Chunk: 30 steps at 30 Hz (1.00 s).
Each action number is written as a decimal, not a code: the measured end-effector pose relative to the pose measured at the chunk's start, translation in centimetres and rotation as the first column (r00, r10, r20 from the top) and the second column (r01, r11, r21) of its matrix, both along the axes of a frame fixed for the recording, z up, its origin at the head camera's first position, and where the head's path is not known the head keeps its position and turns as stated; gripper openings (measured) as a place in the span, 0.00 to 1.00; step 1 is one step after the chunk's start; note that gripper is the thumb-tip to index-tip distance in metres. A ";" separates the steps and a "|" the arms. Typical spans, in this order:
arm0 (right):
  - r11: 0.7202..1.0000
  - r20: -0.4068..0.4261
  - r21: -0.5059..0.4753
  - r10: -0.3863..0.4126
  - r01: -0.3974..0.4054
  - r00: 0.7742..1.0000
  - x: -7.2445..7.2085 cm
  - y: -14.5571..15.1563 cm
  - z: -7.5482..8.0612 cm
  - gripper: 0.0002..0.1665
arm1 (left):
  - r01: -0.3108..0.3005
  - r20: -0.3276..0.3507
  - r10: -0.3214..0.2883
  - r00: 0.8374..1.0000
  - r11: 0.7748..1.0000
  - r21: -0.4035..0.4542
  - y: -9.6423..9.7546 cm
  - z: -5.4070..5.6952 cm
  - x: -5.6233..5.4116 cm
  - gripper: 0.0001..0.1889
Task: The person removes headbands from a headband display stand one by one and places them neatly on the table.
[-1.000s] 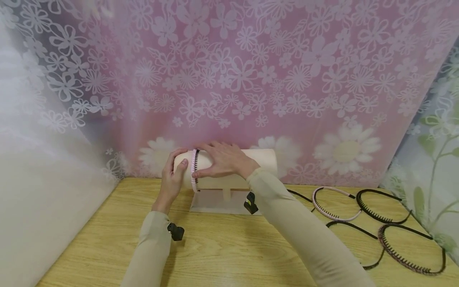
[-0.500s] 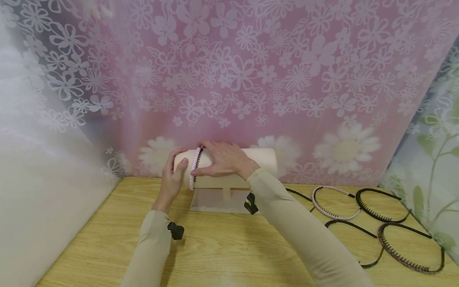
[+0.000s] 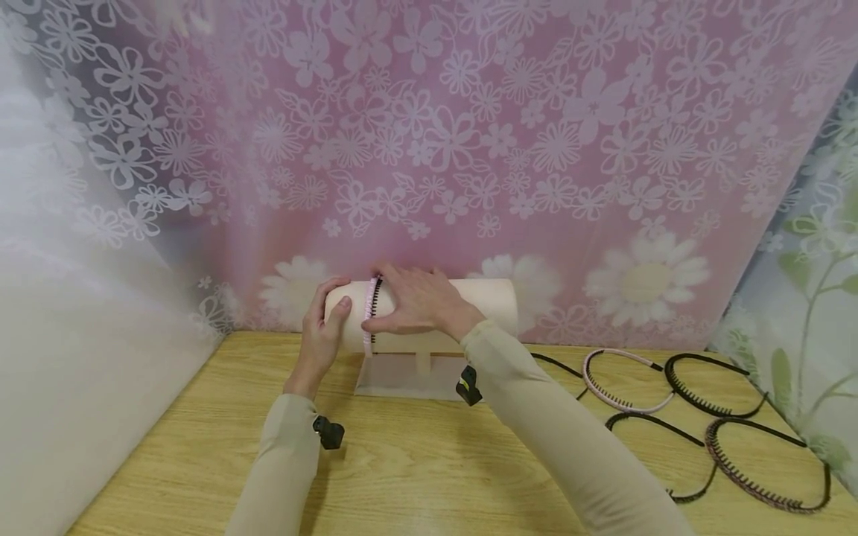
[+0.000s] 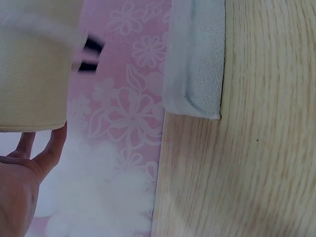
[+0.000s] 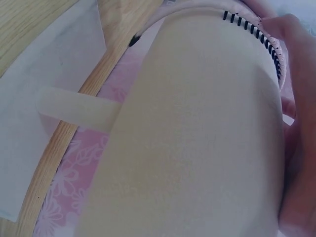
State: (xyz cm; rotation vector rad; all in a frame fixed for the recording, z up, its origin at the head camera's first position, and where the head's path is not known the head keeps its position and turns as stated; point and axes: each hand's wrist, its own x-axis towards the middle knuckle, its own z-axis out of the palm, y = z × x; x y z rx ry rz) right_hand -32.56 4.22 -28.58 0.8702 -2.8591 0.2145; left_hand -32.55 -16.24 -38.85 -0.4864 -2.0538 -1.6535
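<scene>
A cream padded cylinder [image 3: 485,301] lies sideways on a short post above a pale base [image 3: 392,380]. My left hand [image 3: 318,339] holds its left end, thumb on the near side. Near that end, a pink toothed headband [image 3: 369,320] straddles the roll, and my right hand [image 3: 422,305] grips it, thumb in front and fingers at the top. In the right wrist view, black teeth line the headband [image 5: 173,9] and one dark tip hangs off the roll. Both dark tips show blurred below the cylinder [image 4: 34,84] in the left wrist view.
Several headbands lie on the wooden table at right: a pink one [image 3: 590,380], a black one [image 3: 677,387], a dark patterned one [image 3: 747,487] and others partly hidden by the right arm. A pink flowered curtain [image 3: 429,149] hangs right behind the stand.
The pink headband first tilts, its top leaning right, then straightens slightly further right along the cylinder, with my right hand on it. My left hand stays in place.
</scene>
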 end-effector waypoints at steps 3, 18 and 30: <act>1.000 0.011 0.004 0.007 -0.007 1.000 0.1 0.1 0.0 0.53 | -0.002 -0.019 0.002 1.000 1.000 -0.004 -0.1 -0.4 -0.4 0.20; 0.999 0.024 0.014 0.042 -0.043 0.999 0.1 0.2 0.4 0.50 | 0.005 -0.029 -0.005 1.000 1.000 0.001 -0.3 -0.6 -0.6 0.20; 0.998 0.038 -0.021 0.058 -0.058 0.998 0.0 0.5 0.6 0.48 | 0.006 -0.022 -0.006 1.000 1.000 -0.001 -0.2 -0.6 -0.7 0.21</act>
